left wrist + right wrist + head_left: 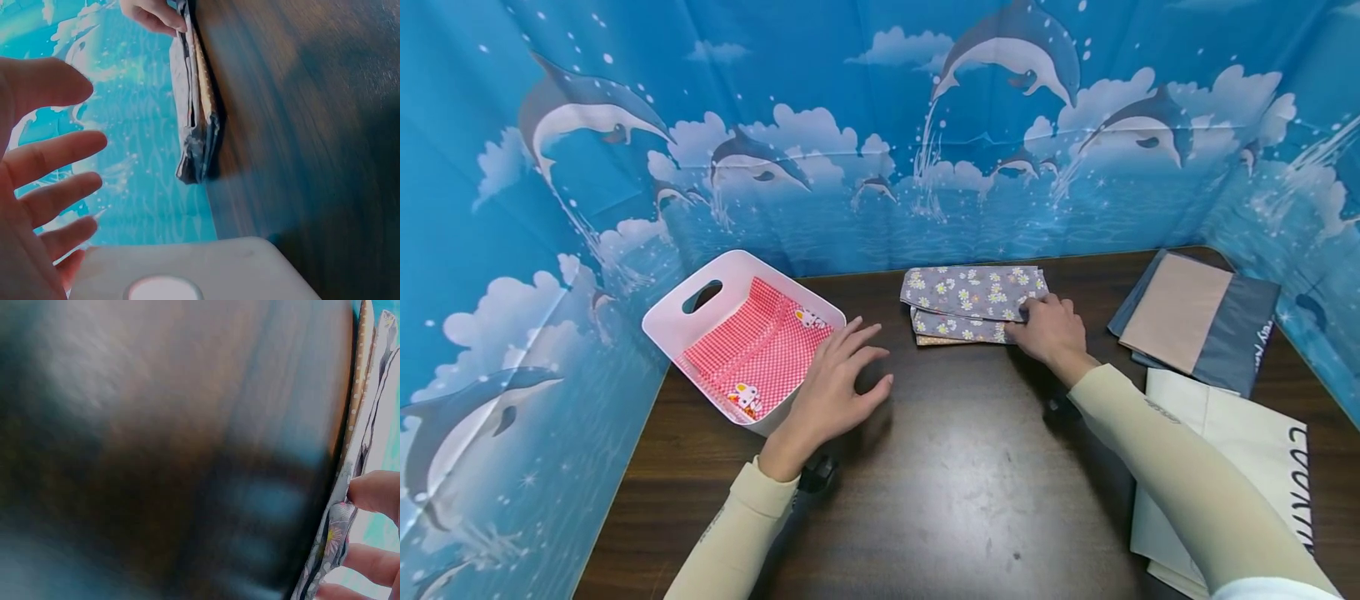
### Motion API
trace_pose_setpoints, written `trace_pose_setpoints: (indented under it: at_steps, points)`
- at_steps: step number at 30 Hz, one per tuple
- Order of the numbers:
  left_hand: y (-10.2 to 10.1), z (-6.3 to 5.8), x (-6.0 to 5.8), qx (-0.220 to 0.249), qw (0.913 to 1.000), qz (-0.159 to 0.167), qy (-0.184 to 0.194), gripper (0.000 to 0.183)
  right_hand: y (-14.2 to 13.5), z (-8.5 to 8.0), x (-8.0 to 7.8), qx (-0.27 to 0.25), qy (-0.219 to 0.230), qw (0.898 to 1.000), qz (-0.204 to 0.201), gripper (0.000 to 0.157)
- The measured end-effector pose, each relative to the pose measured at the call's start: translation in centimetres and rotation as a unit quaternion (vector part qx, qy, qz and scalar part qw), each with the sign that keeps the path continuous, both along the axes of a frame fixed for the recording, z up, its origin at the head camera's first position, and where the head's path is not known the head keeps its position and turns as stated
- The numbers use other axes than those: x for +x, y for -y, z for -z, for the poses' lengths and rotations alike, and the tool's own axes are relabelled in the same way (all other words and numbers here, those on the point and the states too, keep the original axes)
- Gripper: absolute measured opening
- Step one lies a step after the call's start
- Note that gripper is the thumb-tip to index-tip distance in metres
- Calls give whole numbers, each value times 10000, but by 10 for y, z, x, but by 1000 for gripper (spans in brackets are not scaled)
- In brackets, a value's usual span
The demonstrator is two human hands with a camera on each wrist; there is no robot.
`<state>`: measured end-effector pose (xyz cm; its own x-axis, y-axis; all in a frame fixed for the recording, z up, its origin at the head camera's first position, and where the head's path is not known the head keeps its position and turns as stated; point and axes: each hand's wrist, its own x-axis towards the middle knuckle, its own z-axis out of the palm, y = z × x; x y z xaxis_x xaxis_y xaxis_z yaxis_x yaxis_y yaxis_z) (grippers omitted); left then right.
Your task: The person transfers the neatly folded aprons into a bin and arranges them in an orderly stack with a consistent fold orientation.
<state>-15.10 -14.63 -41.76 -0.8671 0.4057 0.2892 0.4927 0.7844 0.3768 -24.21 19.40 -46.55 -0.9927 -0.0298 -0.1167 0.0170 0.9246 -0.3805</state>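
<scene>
My right hand [1051, 333] is at the right end of a folded grey daisy-print cloth [962, 292]. Its thumb and fingers pinch the cloth's front edge in the right wrist view. A tan polka-dotted layer [357, 394] shows at the bottom of the fold. Beside the right rim of a white plastic basket [737, 265], my left hand [831, 387] hovers with fingers spread and holds nothing. Inside the basket lies a red-and-white checked cloth [752, 342] with rabbit pictures. Whether the left fingertips touch the basket rim is hard to tell.
On the right of the dark wooden table [955, 467] lies a folded grey and beige cloth [1180, 312]. In front of it, partly under my right forearm, is a folded cream cloth [1247, 442] with black lettering. A blue dolphin-print curtain [850, 225] encloses the back and sides.
</scene>
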Motion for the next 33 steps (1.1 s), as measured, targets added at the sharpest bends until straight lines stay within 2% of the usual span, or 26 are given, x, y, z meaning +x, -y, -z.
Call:
trace_pose_setpoints:
  at_steps: [7,17,20,24,29,33]
  points:
    - [-21,4,-1,205,9971,318,-657,25,4,2,9,-15,-142,9996,-241,62]
    - [-76,14,-9,-217,9959,666,-575,27,10,3,16,-91,-219,9995,-229,59]
    - [-91,18,-16,-449,9959,691,-374,32,12,5,17,-54,-258,9994,-212,61]
    - [-109,27,-28,-840,9944,631,152,39,12,7,18,-24,-276,9995,-147,62]
    - [-127,45,-45,-1220,9892,400,708,48,14,8,19,-17,-215,9997,-93,63]
    - [-138,54,-55,-1476,9841,124,979,50,15,8,19,0,-215,9997,-100,62]
